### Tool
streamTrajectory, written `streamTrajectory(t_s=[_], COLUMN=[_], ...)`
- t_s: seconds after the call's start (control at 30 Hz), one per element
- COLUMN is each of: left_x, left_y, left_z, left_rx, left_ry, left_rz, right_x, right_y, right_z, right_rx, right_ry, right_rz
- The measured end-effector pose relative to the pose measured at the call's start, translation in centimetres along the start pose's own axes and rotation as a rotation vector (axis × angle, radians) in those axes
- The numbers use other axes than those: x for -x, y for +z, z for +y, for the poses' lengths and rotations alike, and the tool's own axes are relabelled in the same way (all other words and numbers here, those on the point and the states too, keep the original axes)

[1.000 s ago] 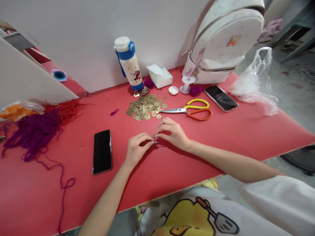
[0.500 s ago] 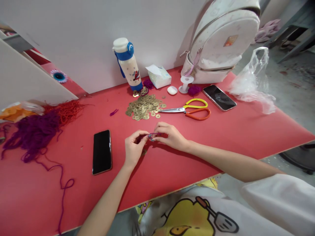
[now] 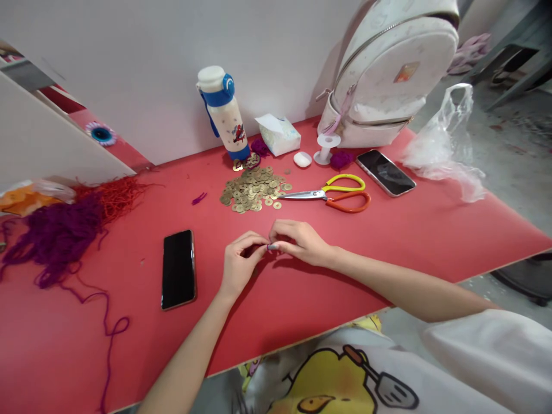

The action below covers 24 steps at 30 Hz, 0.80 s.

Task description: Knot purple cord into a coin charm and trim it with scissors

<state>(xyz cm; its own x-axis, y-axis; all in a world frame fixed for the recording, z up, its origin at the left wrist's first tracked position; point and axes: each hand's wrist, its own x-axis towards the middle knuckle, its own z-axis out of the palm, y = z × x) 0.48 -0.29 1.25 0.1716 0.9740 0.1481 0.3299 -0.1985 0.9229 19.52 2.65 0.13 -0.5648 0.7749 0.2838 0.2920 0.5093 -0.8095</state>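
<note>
My left hand (image 3: 240, 260) and my right hand (image 3: 304, 242) meet over the red table, fingertips almost touching. Both are closed in a pinch on a short piece of purple yarn (image 3: 269, 247), mostly hidden by the fingers. Just beyond them lies a heap of brass-coloured coins with holes (image 3: 252, 188). Scissors (image 3: 323, 194) with one yellow and one orange handle rest to the right of the heap, blades pointing at it. A small purple yarn scrap (image 3: 199, 198) lies left of the coins.
A black phone (image 3: 178, 269) lies left of my hands, near a purple yarn pile (image 3: 60, 236) and red strands (image 3: 121, 195). Behind stand a bottle (image 3: 224, 115), a tissue pack (image 3: 279, 135), a white spool (image 3: 326, 148) and a backpack (image 3: 388, 86). Another phone (image 3: 386, 172) and a plastic bag (image 3: 446, 144) are right.
Both hands have shifted slightly right and towards me, and the fingertips have come closer together. The purple yarn loop that showed between them is now mostly covered.
</note>
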Motion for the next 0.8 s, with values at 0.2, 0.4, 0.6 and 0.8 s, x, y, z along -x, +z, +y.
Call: streamTrajectory(t_s=[0.2,0.4,0.6,0.8], left_x=[-0.01,0.10,0.22,0.09], left_y=[-0.10,-0.05,0.03,-0.02], left_z=[0.05,0.23,0.17,-0.02], left_rx=[0.012,-0.016,-0.009,0.202], left_ry=[0.016,0.035,0.063,-0.107], left_rz=[0.003,-0.001,-0.020,-0.033], right_x=[0.14,0.19,0.05,-0.19], right_y=[0.23,0.14,0.07,-0.01], right_z=[0.13,-0.03,-0.07,0.42], right_rx=[0.092,0.064,0.000,-0.185], right_ry=[-0.032,-0.006,-0.020,-0.007], right_rz=[-0.029,-0.040,-0.015,0.054])
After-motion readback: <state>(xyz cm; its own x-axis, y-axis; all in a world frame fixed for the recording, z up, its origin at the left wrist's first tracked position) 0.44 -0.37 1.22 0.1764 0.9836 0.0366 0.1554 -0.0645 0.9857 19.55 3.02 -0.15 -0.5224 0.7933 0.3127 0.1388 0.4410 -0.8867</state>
